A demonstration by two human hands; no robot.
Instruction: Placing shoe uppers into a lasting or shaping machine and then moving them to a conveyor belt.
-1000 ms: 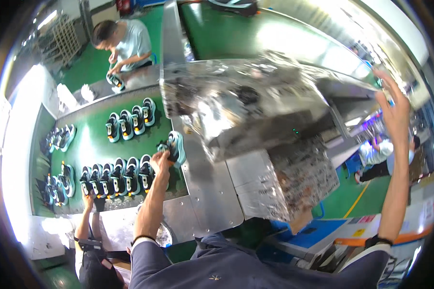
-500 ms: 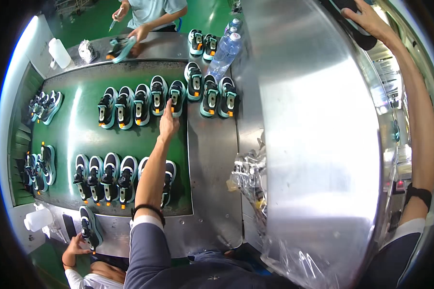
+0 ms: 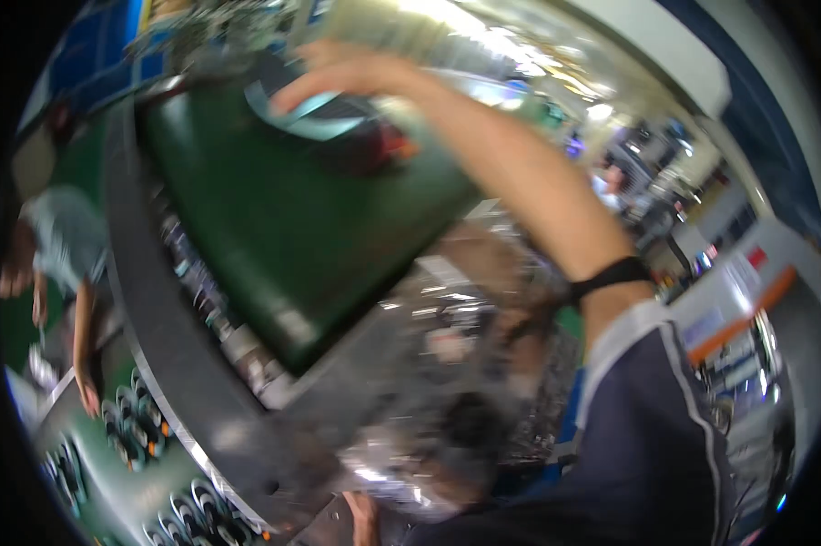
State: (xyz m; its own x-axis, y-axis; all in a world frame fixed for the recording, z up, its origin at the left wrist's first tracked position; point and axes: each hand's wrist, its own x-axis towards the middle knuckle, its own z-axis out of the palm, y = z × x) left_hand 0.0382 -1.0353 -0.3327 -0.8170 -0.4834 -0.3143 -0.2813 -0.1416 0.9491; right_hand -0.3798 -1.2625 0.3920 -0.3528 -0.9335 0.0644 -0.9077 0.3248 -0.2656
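The picture is heavily blurred. My right hand is stretched far up and to the left over a raised green surface, fingers extended, close to a dark object with a red-orange patch. Whether it holds anything is unclear. A black band sits on that wrist, above a dark sleeve with a white stripe. Only a small part of my left hand shows at the bottom edge, against a shiny metal surface. Its fingers are too blurred to read.
A curved grey metal rim borders the green surface. At lower left, dark shoes with light soles stand in rows on a green belt. A person in a grey shirt reaches a hand down toward them. Factory equipment lies at the right.
The view has swung sharply. My left arm, which reached out to the shoe rows, has pulled back to the bottom edge. My right arm now crosses the picture toward the upper left.
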